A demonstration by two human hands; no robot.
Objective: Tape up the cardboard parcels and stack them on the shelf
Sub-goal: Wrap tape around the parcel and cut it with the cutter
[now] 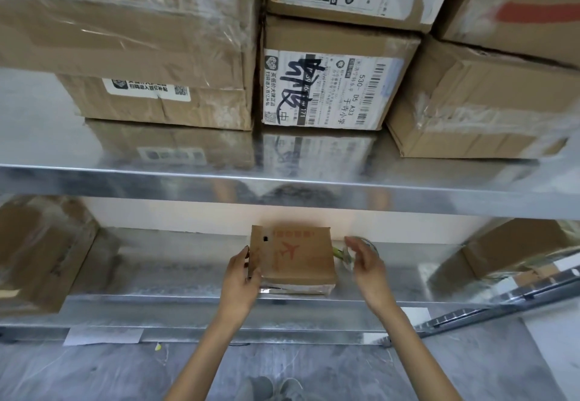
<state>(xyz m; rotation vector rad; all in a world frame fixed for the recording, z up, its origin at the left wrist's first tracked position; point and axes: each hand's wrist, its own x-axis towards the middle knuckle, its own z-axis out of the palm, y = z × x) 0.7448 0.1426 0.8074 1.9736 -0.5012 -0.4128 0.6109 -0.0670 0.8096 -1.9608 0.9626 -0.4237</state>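
I am watching the small parcel (298, 254) lying flat on the lower shelf (188, 298) of a metal rack, near the middle and close to the front lip. It is a squarish brown cardboard packet with a red aeroplane and red lettering printed on its top face. Its corners are looking soft and a little crushed. A cardboard flap (255, 250) is standing up along its left edge, with a small dark mark near the top. Along the near edge I am seeing a paler, shiny strip that looks like clear tape.

The left hand (243, 272) is gripping the parcel at that left edge, thumb lying against the raised flap and fingers curling in under the side. The right hand (365, 262) is hovering just beside the parcel's right side, not touching it, with its fingers spread and relaxed. The two hands are sitting apart, one on each side of the parcel. Behind the right hand a clear, roundish object (361, 243) with a yellow-green bit is showing; I cannot tell what it is.

On the upper shelf (282, 187) larger cartons are standing stacked, among them a labelled box (332, 87) with barcodes and black marker scrawl. More boxes are sitting at the left end (40, 253) and right end (514, 247) of the lower shelf.
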